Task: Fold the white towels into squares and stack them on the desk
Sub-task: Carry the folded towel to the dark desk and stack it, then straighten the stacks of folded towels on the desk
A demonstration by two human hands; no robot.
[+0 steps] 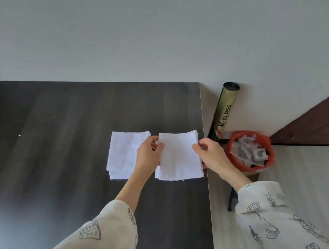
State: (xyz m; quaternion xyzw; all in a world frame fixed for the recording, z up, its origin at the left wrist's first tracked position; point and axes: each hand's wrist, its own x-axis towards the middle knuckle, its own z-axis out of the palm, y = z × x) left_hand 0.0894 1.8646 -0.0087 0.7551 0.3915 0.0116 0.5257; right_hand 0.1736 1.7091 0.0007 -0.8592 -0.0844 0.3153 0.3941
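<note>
The folded white towel (177, 158) is held over the dark bench (56, 151) near its right edge, just beside the stack of folded towels (126, 153); the left hand (149, 156) pinches its left edge, the right hand (209, 151) its right edge. It looks light, soft and limp; I judge the layers will splay unless both side edges are pinched, as here.

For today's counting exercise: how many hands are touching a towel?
2: left hand pinches the held towel at its left edge, right hand at its right edge.
</note>
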